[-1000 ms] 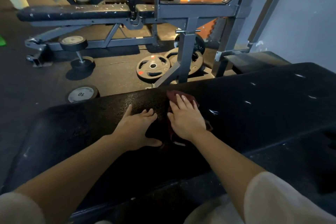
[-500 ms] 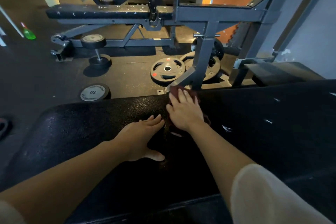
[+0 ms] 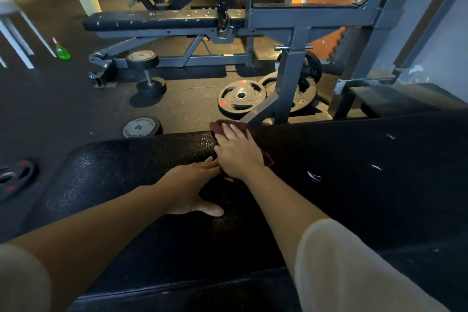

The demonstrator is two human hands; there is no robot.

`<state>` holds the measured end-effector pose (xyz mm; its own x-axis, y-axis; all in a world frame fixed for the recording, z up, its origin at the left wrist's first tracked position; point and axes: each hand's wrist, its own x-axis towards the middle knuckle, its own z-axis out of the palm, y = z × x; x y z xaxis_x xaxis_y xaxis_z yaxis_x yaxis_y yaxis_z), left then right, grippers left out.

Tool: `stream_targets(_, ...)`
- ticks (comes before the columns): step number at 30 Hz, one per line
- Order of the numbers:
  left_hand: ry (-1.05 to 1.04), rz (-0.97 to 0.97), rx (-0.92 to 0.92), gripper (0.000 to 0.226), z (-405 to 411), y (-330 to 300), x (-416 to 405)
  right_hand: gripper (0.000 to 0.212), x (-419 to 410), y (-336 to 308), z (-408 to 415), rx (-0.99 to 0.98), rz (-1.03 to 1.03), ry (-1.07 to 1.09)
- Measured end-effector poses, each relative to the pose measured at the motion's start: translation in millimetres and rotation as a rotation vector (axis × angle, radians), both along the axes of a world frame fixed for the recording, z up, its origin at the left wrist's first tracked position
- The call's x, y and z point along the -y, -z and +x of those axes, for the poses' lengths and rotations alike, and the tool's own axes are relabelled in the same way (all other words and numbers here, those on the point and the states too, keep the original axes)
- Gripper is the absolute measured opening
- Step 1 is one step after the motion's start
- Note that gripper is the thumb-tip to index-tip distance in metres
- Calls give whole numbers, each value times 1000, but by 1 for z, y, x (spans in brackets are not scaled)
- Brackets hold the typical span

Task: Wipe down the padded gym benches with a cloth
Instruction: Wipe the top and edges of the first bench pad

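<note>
Right hand (image 3: 239, 154) flat with straight fingers pressing a maroon cloth (image 3: 220, 126) on the black padded bench (image 3: 126, 162), cloth poking out beyond the fingertips at the far edge, left hand (image 3: 190, 185) spread flat on the pad, fingertips just beside it

Green spray bottle (image 3: 61, 49) stood on the floor (image 3: 50, 99), left of the grey rack frame (image 3: 291, 63). Pale bin (image 3: 88, 2) sat behind the bottle; white stool legs (image 3: 22, 35) just left of it. Upright dumbbell (image 3: 147, 73) and a "10" dumbbell head (image 3: 140, 127) lay left of the frame's post. Two weight plates (image 3: 240, 99) lay flat at its base. Another plate (image 3: 15, 177) sat far left.
</note>
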<state>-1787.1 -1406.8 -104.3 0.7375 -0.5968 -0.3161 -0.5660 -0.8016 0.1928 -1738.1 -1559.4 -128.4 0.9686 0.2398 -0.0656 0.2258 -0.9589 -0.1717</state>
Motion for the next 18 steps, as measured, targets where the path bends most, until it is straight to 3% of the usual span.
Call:
stream_targets(3,-13,-8,-21,103,-2,-2,-1,50,23,-3,-2,-25,22,-67)
stream_targets(9,-20,-21,-24,103,-1,0,-4,53,60,-3,-15,12,-74,226)
stream_targets(15,-20,-32,-16,100,-6,0,-5,51,31,-1,-41,24,-11,3)
stream_targets(18,-10,-61,-12,98,-6,1,-8,51,50,-5,-50,-5,-22,97)
